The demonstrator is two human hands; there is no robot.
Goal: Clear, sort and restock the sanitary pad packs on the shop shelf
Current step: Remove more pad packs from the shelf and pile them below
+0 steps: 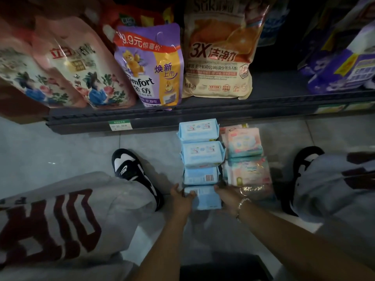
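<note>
Low in the frame, centre, both forearms reach forward to the floor. The left hand (181, 197) and right hand (227, 196) bracket the nearest blue pack (205, 197), fingers curled onto its left and right edges, so it is held between them. A bracelet (242, 203) sits on the right wrist.

Beyond that pack, towards mid-frame, three more blue packs (200, 153) run in a single file up to the shelf base, each touching the next. Just beside them on the right lies a pile of pink packs (243, 157), less tidy, with wrappers overlapping. A black-and-white shoe (132, 171) stands left of the file; grey trouser legs fill the lower corners.

Judgement: the step in hand is seating the nearest pack into the blue line, so sorting appears underway and restocking not begun. To do it well, keep even pressure on both edges, square the pack to its neighbour, and push the file together without nudging the pink pile.

Across the upper frame, the dark shelf (182, 112) carries detergent pouches (148, 63) at left and centre, purple-wrapped goods at upper right, and a bare gap between.
</note>
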